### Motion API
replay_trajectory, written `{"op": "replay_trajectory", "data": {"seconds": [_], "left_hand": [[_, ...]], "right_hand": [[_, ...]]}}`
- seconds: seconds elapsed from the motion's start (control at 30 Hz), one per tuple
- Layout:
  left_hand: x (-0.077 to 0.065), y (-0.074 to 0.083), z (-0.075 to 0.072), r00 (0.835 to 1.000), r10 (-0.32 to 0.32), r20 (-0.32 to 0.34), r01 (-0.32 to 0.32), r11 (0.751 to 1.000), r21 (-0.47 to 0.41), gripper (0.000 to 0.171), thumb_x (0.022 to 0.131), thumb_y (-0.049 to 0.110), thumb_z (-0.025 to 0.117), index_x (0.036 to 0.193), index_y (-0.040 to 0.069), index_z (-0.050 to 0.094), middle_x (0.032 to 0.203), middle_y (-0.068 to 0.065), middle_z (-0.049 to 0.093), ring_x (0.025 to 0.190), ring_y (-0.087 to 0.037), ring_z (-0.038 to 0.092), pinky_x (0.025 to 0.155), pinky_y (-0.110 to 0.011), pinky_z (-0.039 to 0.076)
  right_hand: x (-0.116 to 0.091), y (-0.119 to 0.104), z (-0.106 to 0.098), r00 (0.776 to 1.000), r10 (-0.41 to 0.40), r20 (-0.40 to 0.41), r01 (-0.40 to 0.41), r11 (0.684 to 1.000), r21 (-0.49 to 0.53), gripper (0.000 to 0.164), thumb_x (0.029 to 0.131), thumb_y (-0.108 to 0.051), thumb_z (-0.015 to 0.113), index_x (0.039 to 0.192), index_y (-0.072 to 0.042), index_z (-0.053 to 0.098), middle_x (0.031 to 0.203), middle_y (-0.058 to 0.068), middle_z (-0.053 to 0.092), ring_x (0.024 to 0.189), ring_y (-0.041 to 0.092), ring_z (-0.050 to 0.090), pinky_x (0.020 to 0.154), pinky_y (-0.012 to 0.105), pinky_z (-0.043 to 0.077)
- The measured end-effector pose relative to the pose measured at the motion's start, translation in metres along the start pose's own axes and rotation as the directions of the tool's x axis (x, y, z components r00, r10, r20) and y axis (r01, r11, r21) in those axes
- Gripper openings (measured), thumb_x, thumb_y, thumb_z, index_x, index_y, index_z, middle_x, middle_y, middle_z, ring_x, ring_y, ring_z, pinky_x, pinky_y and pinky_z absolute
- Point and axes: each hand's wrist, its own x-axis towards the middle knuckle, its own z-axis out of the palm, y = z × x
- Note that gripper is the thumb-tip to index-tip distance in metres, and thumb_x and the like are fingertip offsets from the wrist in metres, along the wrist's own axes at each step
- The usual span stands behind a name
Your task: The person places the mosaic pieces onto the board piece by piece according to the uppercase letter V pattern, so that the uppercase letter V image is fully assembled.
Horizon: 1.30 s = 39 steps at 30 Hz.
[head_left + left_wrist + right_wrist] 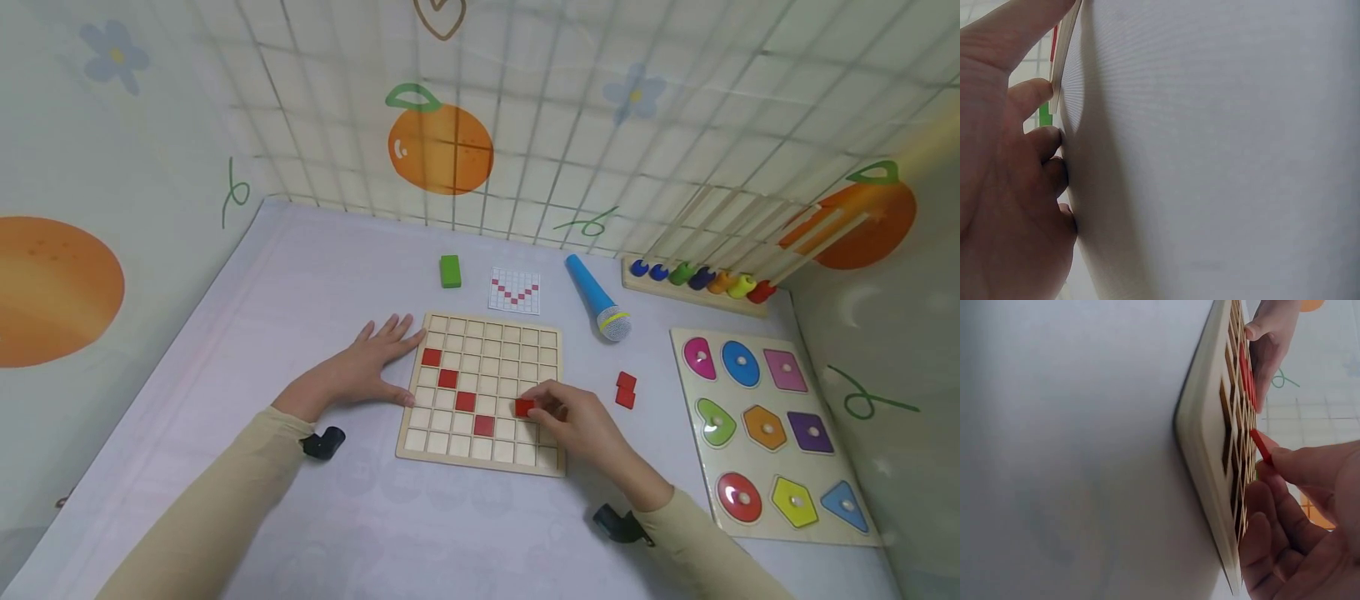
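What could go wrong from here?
The red tile pinched in the right hand is tilted, so it might catch rather than sit flat in the board.

It appears a column too far right to continue the pattern card's V, so it could land in the wrong square.

The left hand, touching the board's edge, might nudge it.

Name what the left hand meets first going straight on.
The left hand would likely meet the board, whose edge its fingers seem to touch; beyond that, perhaps the green block.

Held tile (523,407) perhaps against board (480,463)
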Motion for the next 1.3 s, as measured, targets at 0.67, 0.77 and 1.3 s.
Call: {"op": "replay_trajectory", "data": {"seconds": [0.67, 0.77, 1.3], "left_hand": [[0.001, -0.002, 0.000, 1.000, -0.001, -0.006, 0.001, 1.000, -0.012, 0.113, 0.077, 0.057, 0.084, 0.163, 0.016, 0.023, 0.171, -0.012, 0.004, 0.157, -0.032, -0.005, 0.125, -0.053, -0.007], [0.001, -0.002, 0.001, 1.000, 0.000, -0.007, 0.000, 1.000, -0.012, 0.113, 0.076, 0.056, 0.084, 0.163, 0.016, 0.023, 0.171, -0.012, 0.004, 0.157, -0.032, -0.005, 0.125, -0.053, -0.007], [0.002, -0.002, 0.002, 1.000, -0.018, 0.003, 0.018, 1.000, -0.013, 0.113, 0.077, 0.056, 0.084, 0.163, 0.018, 0.022, 0.171, -0.010, 0.003, 0.157, -0.030, -0.006, 0.125, -0.051, -0.008]], "right_hand": [[0.009, -0.011, 0.014, 0.999, -0.036, 0.012, 0.036, 0.999, -0.022, 0.025, 0.089, -0.012, 0.080, 0.111, -0.024, 0.074, 0.100, -0.012, 0.067, 0.083, 0.010, 0.058, 0.075, 0.025, 0.055], [0.010, -0.012, 0.016, 0.999, -0.032, 0.011, 0.032, 0.999, -0.024, 0.027, 0.088, -0.011, 0.081, 0.111, -0.023, 0.073, 0.102, -0.011, 0.067, 0.085, 0.010, 0.059, 0.077, 0.027, 0.056], [0.015, -0.013, 0.020, 0.997, -0.068, 0.022, 0.071, 0.989, -0.131, 0.022, 0.088, -0.013, 0.081, 0.109, -0.020, 0.076, 0.100, -0.010, 0.061, 0.084, 0.009, 0.055, 0.073, 0.024, 0.053]]}}
